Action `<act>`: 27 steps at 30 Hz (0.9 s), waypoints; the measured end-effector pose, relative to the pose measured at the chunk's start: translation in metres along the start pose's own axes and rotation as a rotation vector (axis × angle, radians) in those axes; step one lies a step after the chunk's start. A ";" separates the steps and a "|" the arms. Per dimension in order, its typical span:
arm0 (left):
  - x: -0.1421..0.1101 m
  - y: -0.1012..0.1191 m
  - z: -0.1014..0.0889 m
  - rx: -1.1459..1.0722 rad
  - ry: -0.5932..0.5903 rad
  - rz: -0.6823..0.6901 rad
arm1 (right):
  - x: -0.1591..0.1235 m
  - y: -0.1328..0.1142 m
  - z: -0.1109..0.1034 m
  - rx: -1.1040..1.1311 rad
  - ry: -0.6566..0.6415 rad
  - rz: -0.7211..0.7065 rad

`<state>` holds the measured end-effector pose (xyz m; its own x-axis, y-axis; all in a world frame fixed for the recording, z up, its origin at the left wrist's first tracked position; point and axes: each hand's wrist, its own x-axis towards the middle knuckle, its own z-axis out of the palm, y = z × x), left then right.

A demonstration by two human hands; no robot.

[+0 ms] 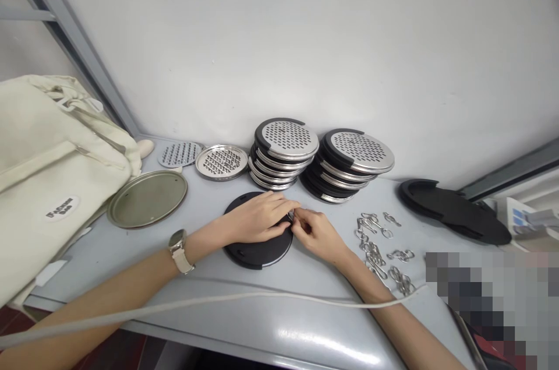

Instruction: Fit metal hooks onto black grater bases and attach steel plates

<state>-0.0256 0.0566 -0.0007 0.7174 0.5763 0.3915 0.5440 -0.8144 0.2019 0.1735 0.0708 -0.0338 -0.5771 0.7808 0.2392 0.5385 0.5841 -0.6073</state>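
A round black plastic disc (248, 252) lies face down on the table, a thin metal rim showing along its lower right edge. My left hand (262, 217) rests across it, fingers and thumb closed together at its right edge. Right beside those fingertips, my right hand (315, 235) is pinched at the same edge. Between both hands a small bit of shiny metal ring (290, 215) shows; most of it is hidden by the fingers. To the right lie several loose metal rings and hooks (372, 253).
Two stacks of round graters, a left stack (290, 140) and a right stack (362, 151), stand by the wall. Metal grater plates (222, 161), a greenish round tray (148, 198) and a cream bag (74, 166) are left. Black holders (458, 212) lie right; a white cable (262, 294) crosses in front.
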 end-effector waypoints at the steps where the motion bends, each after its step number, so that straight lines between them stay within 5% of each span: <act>1: 0.000 0.000 0.000 0.002 -0.002 -0.002 | 0.000 0.000 0.000 -0.001 0.000 0.001; 27: 0.000 0.002 0.001 0.002 -0.027 -0.011 | 0.000 0.000 0.000 0.015 -0.011 0.012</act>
<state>-0.0247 0.0553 -0.0011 0.7225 0.5871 0.3650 0.5530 -0.8077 0.2045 0.1736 0.0710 -0.0338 -0.5775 0.7851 0.2238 0.5359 0.5713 -0.6216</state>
